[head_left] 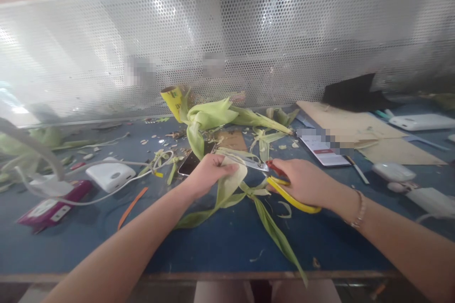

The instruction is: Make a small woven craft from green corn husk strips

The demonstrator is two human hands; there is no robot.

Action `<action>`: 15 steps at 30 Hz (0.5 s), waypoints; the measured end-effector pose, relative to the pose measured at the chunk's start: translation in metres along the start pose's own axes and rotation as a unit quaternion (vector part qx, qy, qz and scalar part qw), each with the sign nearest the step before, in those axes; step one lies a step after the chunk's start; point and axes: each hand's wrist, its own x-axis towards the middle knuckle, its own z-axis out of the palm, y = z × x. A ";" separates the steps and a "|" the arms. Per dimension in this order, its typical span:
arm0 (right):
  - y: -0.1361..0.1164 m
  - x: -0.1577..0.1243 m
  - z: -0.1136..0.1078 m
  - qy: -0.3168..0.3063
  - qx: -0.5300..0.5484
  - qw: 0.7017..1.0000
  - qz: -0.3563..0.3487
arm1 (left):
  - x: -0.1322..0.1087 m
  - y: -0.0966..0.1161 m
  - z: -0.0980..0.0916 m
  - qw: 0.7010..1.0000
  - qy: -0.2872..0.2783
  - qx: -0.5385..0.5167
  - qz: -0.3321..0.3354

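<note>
While the left hand (209,173) pinches a husk (232,181) between thumb and fingers, the right hand (305,182) grasps a pair of scissors (293,197) by the red and yellow handles. The blades point toward the left hand and lie at the upper edge of the husk; the blade opening cannot be determined. The husk is located above the middle of the table (213,251); it is broad and cream-coloured at the pinched end and narrows to a green tail at lower left. A knotted husk strip (275,229) extends beside it to the near table edge. Beyond the hands lies a larger green husk bundle (213,114), next to a yellow tube (172,103). The table surface is blue and littered with scraps. A lit phone (325,150) lies at right, a magenta power strip (53,210) at left. A perforated metal panel (199,23) stands behind the table.
</note>
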 end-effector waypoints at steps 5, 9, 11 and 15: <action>0.004 0.001 -0.001 0.017 -0.023 0.999 0.027 | -0.001 0.002 0.001 1.000 -0.009 0.004 -0.016; 0.012 0.004 -0.003 0.017 -0.056 0.997 0.060 | 0.000 0.002 0.004 0.999 -0.011 -0.007 -0.035; 0.018 0.007 -0.004 0.021 -0.046 0.995 0.083 | 0.002 0.001 0.004 0.999 0.007 -0.021 -0.047; 0.033 0.012 -0.001 0.030 -0.049 0.988 0.141 | 0.006 0.007 -0.003 0.992 0.092 -0.068 -0.055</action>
